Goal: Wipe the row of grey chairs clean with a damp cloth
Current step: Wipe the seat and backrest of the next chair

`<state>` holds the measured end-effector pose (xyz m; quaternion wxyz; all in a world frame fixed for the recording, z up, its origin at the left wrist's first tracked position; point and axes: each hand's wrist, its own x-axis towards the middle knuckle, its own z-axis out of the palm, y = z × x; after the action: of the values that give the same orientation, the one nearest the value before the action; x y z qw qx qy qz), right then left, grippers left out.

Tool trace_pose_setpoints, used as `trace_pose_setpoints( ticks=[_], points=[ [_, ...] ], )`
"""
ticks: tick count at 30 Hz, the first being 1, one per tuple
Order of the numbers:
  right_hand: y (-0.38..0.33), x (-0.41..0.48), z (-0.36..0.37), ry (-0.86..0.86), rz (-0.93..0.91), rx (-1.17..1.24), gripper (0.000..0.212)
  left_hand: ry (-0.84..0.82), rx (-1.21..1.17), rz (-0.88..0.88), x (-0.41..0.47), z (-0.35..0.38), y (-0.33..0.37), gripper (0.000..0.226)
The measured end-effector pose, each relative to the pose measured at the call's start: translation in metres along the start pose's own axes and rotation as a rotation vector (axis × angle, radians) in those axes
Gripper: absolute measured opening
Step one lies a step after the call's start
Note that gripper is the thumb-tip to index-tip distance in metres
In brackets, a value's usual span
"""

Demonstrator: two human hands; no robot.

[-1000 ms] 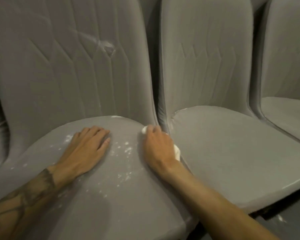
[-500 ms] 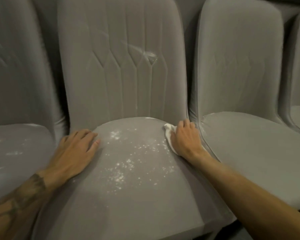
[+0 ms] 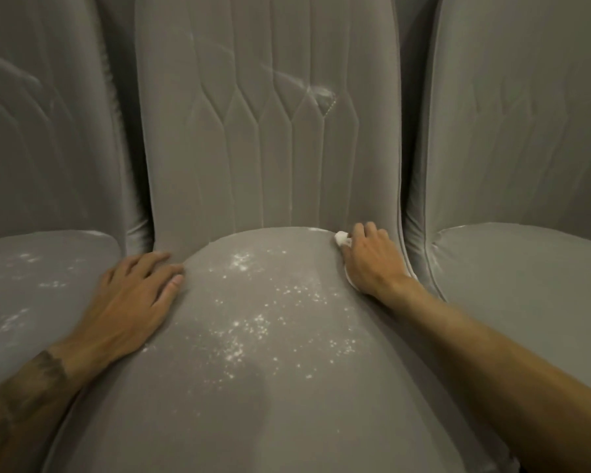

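Note:
A grey padded chair (image 3: 273,397) fills the middle of the head view, its seat dotted with white powder specks (image 3: 253,322). My right hand (image 3: 372,261) presses a white cloth (image 3: 341,238) onto the seat's back right corner, where seat meets backrest; most of the cloth is hidden under the palm. My left hand (image 3: 133,298) lies flat, fingers straight, on the seat's left edge. A white smear (image 3: 321,93) marks the backrest upper right.
A second grey chair (image 3: 31,274) stands to the left, its seat also streaked with white powder. A third grey chair (image 3: 526,274) stands to the right, with a thin white line at its seat's back edge. Narrow dark gaps separate the backrests.
The view has swung left, bringing the left chair in. My right hand with the cloth has slid toward the seat's back right corner; my left hand has shifted to the seat's left edge.

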<state>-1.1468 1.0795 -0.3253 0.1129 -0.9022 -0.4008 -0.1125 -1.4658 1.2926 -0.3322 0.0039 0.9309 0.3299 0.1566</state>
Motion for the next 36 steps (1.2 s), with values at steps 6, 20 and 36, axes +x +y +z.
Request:
trace_pose_setpoints(
  ticks=[6, 20, 36],
  points=[
    [-0.071, -0.008, 0.011, -0.030, -0.197, 0.201, 0.029, -0.135, 0.020, 0.043, 0.004, -0.003, -0.013, 0.066],
    [-0.072, -0.009, 0.012, -0.019, -0.132, 0.143, 0.026, 0.044, 0.002, 0.183, 0.026, 0.021, -0.040, 0.040],
    [-0.103, -0.016, 0.016, -0.059, -0.320, 0.219, 0.028, 0.100, -0.021, 0.187, 0.027, 0.031, -0.042, 0.041]
  ],
)
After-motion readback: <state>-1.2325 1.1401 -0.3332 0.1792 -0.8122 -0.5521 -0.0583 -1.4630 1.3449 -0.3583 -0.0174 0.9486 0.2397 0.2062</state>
